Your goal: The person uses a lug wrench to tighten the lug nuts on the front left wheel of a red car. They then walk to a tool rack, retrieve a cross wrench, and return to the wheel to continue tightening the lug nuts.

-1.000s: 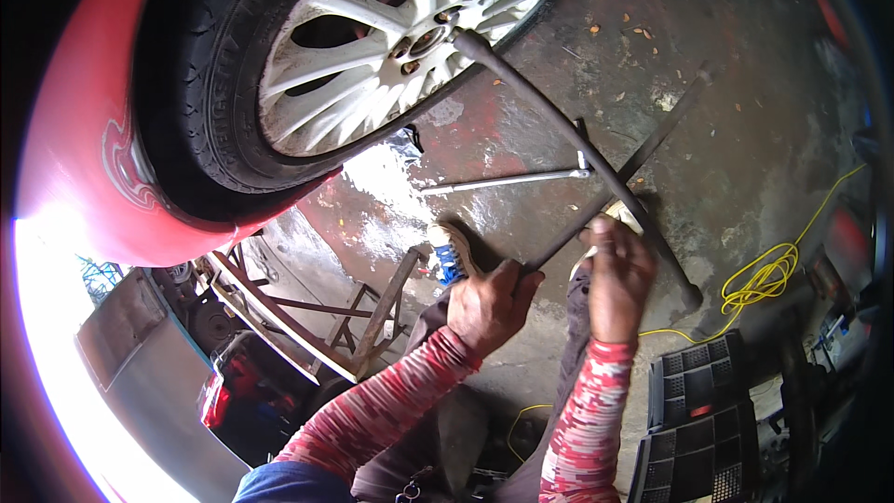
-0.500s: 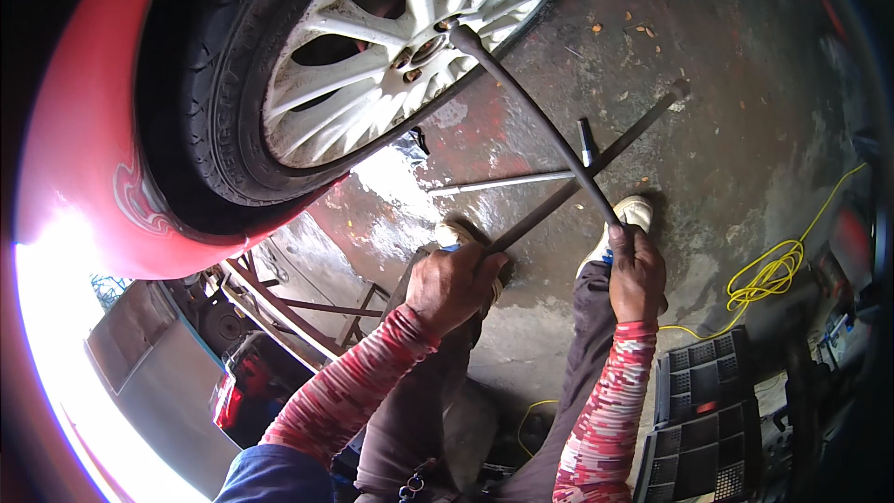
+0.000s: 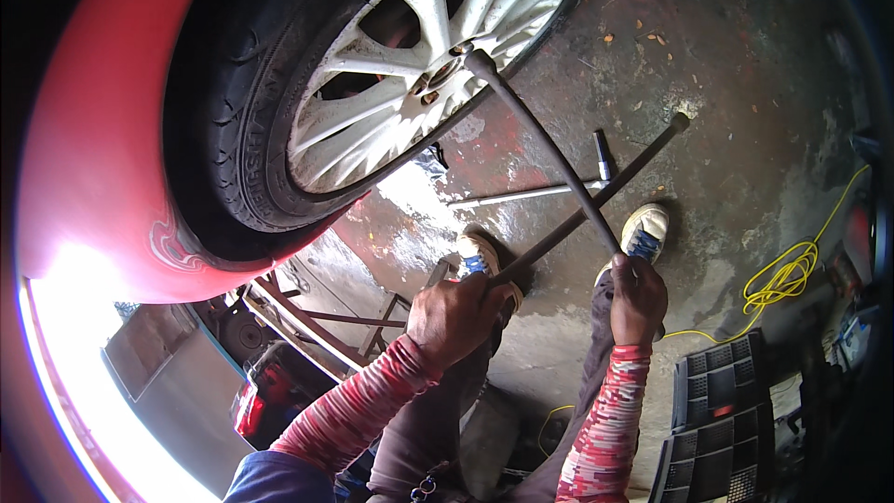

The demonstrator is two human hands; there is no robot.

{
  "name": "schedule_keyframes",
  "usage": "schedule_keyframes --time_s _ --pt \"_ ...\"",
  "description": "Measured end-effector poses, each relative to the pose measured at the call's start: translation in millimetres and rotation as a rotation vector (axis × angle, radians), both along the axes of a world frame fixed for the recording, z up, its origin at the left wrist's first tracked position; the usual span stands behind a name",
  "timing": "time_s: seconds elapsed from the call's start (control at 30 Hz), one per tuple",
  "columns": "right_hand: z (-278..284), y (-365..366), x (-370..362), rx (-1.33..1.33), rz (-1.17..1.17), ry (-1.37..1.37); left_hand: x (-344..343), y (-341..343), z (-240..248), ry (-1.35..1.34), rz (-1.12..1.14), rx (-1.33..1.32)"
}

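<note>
A dark four-way lug wrench (image 3: 549,145) spans the space between me and the car wheel. My left hand (image 3: 456,314) is closed around the end of one of its arms. My right hand (image 3: 638,300) grips the end of the arm that runs up to the wheel. The far socket of that arm meets the hub area of the white multi-spoke wheel (image 3: 358,121), over or close to a lug hole; the exact seating is hidden. Around the rim is a black tire (image 3: 237,144). Another wrench end points out to the right, over the floor.
A red car body (image 3: 88,177) surrounds the tire. On the floor beyond my shoes (image 3: 645,231) lies a silver bar tool (image 3: 531,194) with a dark socket. Yellow cord (image 3: 780,279) is coiled at right, above black grilles (image 3: 717,428). A metal frame (image 3: 298,317) stands left.
The wheel and floor have shifted right and down in view. The wrench's free right end sits lower, and both hands are lower in the picture with their grips unchanged.
</note>
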State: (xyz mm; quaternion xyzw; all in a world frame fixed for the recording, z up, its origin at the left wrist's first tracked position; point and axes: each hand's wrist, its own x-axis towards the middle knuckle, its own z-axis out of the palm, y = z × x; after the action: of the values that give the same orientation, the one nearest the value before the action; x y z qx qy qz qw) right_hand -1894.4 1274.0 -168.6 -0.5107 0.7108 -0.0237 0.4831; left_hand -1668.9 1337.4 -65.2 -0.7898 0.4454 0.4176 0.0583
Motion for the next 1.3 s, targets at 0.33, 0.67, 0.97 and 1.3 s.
schedule_keyframes --time_s 0.33,0.67,0.97,1.3 --pt "-5.4 -7.2 2.8 -0.061 0.017 -0.093 2.5 6.3 -7.4 -0.068 -0.007 -0.050" --pt "-0.3 -11.0 25.7 -0.116 -0.034 -0.010 29.4 19.8 -83.1 0.140 0.059 -0.145" --pt "-15.3 -24.3 25.0 -0.097 -0.044 -0.068 21.3 6.7 -114.9 -0.016 -0.007 0.061" --pt "-30.5 -47.9 34.9 0.044 0.110 -0.020 20.5 5.2 -117.7 -0.013 0.040 0.136"
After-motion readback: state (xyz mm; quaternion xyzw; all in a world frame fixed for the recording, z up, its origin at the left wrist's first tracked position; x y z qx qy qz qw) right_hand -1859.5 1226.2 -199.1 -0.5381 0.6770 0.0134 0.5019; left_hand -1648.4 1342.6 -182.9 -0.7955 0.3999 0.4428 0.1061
